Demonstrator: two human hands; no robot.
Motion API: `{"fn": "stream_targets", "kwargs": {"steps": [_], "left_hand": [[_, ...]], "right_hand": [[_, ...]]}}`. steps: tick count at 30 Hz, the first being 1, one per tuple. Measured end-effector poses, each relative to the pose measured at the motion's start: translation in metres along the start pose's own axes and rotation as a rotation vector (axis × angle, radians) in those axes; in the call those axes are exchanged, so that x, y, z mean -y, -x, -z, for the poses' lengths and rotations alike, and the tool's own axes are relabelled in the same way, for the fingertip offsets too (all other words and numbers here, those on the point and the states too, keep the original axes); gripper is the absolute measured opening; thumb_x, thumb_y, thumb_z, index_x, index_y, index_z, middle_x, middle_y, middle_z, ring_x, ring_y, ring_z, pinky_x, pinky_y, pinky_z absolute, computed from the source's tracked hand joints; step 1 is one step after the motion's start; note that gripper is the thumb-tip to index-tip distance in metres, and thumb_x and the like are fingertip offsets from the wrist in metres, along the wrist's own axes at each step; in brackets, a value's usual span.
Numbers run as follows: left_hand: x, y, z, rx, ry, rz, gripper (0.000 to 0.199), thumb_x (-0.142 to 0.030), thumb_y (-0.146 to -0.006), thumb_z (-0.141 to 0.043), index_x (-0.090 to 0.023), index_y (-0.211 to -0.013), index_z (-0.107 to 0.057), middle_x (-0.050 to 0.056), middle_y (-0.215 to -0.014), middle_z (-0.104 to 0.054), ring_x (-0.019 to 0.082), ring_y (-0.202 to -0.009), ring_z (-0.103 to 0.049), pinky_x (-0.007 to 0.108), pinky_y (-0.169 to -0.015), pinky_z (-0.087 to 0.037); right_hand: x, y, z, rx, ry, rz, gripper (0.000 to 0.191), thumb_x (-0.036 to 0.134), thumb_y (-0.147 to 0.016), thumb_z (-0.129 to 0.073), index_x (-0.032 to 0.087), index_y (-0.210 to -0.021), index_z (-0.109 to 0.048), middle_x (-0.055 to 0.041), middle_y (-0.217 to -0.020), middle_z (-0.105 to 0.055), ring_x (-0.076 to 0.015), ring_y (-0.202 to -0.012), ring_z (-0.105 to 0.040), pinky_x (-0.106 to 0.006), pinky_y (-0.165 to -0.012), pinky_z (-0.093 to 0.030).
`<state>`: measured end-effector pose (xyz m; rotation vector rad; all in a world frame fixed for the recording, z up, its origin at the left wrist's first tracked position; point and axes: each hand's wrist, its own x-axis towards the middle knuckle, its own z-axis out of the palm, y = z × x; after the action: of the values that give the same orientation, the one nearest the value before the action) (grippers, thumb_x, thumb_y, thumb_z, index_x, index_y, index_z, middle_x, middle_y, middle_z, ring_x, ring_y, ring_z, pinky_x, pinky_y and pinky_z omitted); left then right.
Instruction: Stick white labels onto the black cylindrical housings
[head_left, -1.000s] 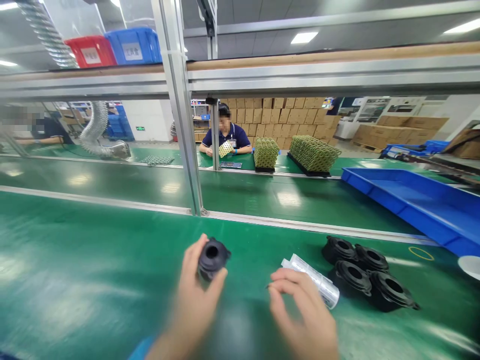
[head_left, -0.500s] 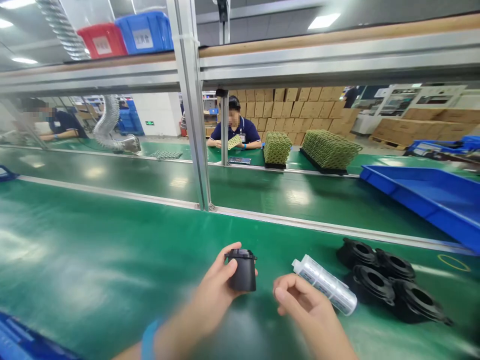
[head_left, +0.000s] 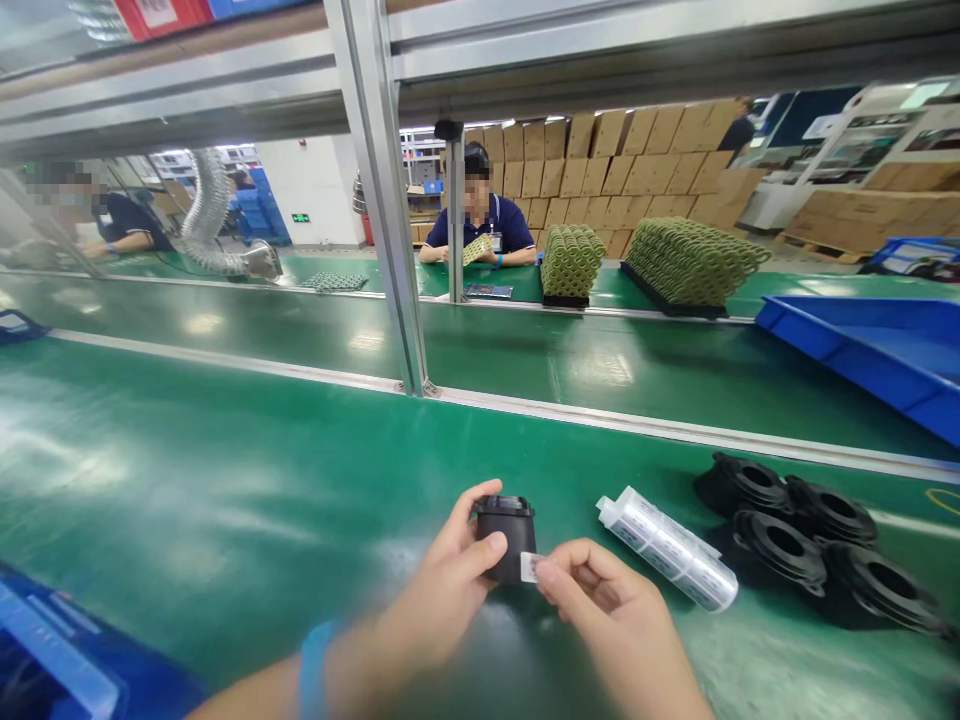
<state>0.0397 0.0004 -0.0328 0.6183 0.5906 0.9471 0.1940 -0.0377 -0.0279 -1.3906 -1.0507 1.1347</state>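
A black plastic housing (head_left: pixel 510 535) is gripped between the thumb and fingers of my left hand (head_left: pixel 457 570), above the green table. Pinched in my right hand (head_left: pixel 600 600) is a small white label (head_left: pixel 529 567), which lies against the lower right side of the housing. To the right of my right hand, a roll of silvery labels (head_left: pixel 671 550) rests on the table. Several more black housings (head_left: pixel 780 550) with round openings stand beyond the roll, on the right.
A metal post (head_left: pixel 390 230) rises beyond my hands from a metal rail. Blue trays sit at the far right (head_left: pixel 885 350) and lower left (head_left: pixel 60 660). Across the line, a person (head_left: pixel 487 225) holds a greenish panel beside stacked green parts (head_left: pixel 570 262).
My right hand has come up to the housing, and a white label now shows at its fingertips against the housing. The camera view has tilted down a little.
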Motion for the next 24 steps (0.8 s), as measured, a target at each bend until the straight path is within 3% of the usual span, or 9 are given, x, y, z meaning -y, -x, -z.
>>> {"fn": "stream_targets", "kwargs": {"steps": [24], "left_hand": [[0.003, 0.0021, 0.0016, 0.014, -0.05, -0.023, 0.061, -0.03, -0.08, -0.073, -0.026, -0.133, -0.044, 0.008, -0.115, -0.057, 0.022, -0.104, -0.056, 0.036, -0.093, -0.041]], "right_hand": [[0.0021, 0.0046, -0.0038, -0.027, 0.098, 0.039, 0.035, 0.052, -0.078, -0.072, 0.02, -0.066, -0.064, 0.0017, -0.063, -0.059, -0.0147, -0.059, -0.052, -0.021, -0.054, -0.042]]}}
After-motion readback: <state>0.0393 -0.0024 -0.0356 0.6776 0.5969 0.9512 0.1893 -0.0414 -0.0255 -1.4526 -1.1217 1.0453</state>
